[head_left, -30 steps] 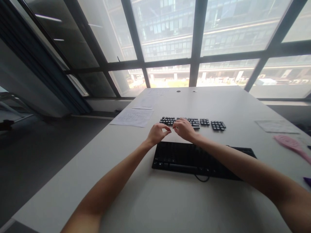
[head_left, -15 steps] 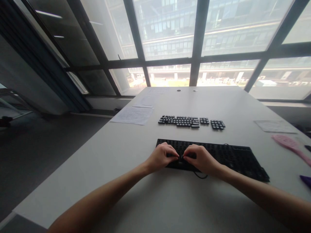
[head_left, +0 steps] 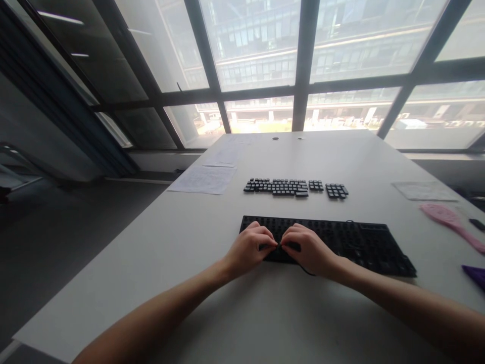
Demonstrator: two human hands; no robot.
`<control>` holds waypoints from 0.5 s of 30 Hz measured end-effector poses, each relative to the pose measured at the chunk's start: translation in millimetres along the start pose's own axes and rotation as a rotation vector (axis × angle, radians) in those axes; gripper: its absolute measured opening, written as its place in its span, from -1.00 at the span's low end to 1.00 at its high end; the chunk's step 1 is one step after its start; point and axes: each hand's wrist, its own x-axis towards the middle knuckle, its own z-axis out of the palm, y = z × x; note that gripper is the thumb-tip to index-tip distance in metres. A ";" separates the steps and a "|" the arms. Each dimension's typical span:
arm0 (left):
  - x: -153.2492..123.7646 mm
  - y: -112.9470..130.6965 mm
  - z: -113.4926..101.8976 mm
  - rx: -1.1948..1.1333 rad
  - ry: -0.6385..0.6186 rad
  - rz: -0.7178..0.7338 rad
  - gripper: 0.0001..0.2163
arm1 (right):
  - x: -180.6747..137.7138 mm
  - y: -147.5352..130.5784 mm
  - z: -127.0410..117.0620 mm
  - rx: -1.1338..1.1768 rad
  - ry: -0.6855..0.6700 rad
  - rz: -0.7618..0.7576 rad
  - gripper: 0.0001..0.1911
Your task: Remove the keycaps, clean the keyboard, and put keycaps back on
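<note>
A black keyboard (head_left: 354,240) lies on the white table, its keycaps off over much of its surface. My left hand (head_left: 250,248) is over its left part, thumb and forefinger pinched together. Facing it, my right hand (head_left: 308,248) pinches at nearly the same spot, and the fingertips of both hands almost meet. Whatever lies between the fingertips is dark and too small to make out. Beyond the keyboard, loose black keycaps (head_left: 290,188) are laid out in keyboard order, with a number-pad block (head_left: 336,191) at the right end.
Printed papers (head_left: 202,180) lie on the table's left side. To the right are a clear flat bag (head_left: 424,191), a pink hairbrush-shaped thing (head_left: 441,216) and a purple object (head_left: 474,276). Large windows stand behind the white table (head_left: 182,242).
My right hand has moved slightly left, bringing its fingertips closer to those of my left hand. The whole view has shifted a little; the keycaps keep their layout.
</note>
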 end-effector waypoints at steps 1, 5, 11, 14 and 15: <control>-0.6 0.4 0.5 0.011 -0.001 0.011 -0.90 | -0.3 -0.7 0.2 -0.010 0.003 -0.010 -0.88; -2.8 2.4 0.9 0.060 0.000 0.042 -0.86 | -1.0 -4.7 0.4 -0.052 0.015 -0.058 -0.87; -5.6 4.6 0.5 0.136 0.000 0.101 -0.85 | -2.4 -7.7 1.6 -0.129 0.009 -0.128 -0.85; -5.7 3.0 1.1 0.150 0.000 0.147 -0.85 | -2.5 -7.1 3.6 -0.161 0.012 -0.168 -0.82; -5.6 2.2 1.3 0.149 0.001 0.161 -0.85 | -2.5 -6.8 4.2 -0.167 0.013 -0.175 -0.81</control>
